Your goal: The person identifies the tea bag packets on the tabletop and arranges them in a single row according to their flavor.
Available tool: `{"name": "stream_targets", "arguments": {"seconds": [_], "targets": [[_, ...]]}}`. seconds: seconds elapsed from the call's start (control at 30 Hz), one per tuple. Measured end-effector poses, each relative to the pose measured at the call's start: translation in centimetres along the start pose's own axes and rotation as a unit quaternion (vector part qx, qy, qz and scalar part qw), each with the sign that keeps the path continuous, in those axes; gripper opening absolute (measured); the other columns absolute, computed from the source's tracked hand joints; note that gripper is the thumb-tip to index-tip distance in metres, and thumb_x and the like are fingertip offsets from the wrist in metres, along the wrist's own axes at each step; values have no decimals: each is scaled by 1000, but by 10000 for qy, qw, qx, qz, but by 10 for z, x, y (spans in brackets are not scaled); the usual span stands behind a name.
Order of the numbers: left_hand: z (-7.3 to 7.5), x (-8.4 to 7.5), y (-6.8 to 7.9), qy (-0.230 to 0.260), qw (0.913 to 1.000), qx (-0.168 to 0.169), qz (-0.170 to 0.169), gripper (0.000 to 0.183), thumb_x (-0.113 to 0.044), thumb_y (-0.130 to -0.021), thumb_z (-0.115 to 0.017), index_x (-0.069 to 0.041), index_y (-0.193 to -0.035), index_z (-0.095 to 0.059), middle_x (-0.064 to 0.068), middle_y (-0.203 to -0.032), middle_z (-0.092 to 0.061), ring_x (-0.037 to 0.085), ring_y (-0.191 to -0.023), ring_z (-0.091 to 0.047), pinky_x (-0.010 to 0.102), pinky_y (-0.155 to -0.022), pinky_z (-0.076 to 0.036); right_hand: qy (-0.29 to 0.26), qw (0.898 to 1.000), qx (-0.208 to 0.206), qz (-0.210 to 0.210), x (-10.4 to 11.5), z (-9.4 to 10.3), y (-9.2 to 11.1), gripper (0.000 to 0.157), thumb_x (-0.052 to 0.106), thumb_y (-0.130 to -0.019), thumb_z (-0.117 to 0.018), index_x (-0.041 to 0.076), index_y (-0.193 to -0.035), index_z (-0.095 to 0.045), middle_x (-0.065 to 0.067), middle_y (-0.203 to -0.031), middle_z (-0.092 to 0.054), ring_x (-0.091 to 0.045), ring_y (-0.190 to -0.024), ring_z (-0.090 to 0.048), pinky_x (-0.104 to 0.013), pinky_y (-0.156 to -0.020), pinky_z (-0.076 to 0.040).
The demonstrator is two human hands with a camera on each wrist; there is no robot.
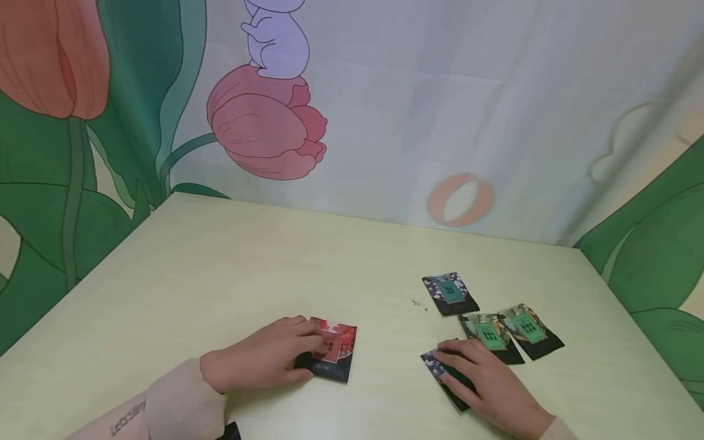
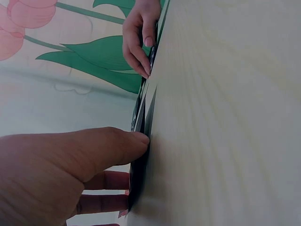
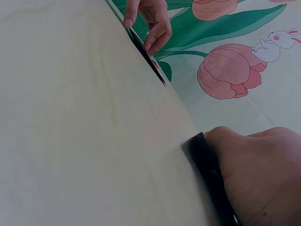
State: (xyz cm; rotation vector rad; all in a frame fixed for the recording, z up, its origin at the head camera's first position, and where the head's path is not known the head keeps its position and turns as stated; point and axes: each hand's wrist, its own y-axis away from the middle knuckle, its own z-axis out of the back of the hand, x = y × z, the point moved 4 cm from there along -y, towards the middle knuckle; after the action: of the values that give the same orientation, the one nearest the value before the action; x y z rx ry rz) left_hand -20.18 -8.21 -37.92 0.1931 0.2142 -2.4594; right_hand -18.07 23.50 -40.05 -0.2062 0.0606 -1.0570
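A red and black sachet (image 1: 343, 342) lies on the table under my left hand (image 1: 269, 354); the thumb is at its near edge and the fingers reach over its top. My right hand (image 1: 489, 382) grips a dark sachet with a blue-and-white floral pattern (image 1: 433, 365), its palm and fingers hiding much of it. In the right wrist view, the black end of this sachet (image 3: 204, 157) stands against the thumb side of the hand. The left wrist view shows the left thumb (image 2: 127, 146) on the edge of the red sachet.
Beyond the right hand lie a floral sachet with a teal label (image 1: 452, 292) and two green-labelled sachets, one (image 1: 489, 336) beside the other (image 1: 530, 330). Small dark specks (image 1: 418, 303) dot the table (image 1: 275, 263). A black corner (image 1: 232, 431) shows below the left sleeve. A printed curtain (image 1: 385, 122) hangs behind.
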Motion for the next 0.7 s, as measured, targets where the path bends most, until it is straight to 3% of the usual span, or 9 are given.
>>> {"name": "stream_targets", "arguments": {"seconds": [0.2, 0.47, 0.7], "targets": [[-1, 1, 0, -7, 10000, 0, 15, 27, -35, -78, -66, -25, -102, -58, -10, -104, -53, 7, -95, -46, 27, -87, -43, 7, 10000, 22, -31, 1, 0, 0, 42, 54, -85, -50, 31, -120, -57, 14, -123, -51, -9, -113, -47, -34, -90, -45], [-2, 1, 0, 10, 10000, 37, 44, 28, -36, -78, -67, -25, -102, -58, -10, -105, -53, 7, -95, -47, 27, -87, -43, -74, 9988, 441, -212, 2, -2, 0, 65, 70, -77, -43, 29, -127, -51, 10, -128, -47, -18, -120, -44, -44, -96, -41], [-2, 2, -2, 47, 9999, 98, 75, 27, -36, -78, -66, -25, -101, -58, -9, -105, -53, 7, -96, -46, 27, -88, -43, 68, 9994, 295, -177, 7, -3, -3, 70, 70, -77, -43, 25, -130, -48, 6, -129, -46, -18, -120, -43, -44, -98, -39]]}}
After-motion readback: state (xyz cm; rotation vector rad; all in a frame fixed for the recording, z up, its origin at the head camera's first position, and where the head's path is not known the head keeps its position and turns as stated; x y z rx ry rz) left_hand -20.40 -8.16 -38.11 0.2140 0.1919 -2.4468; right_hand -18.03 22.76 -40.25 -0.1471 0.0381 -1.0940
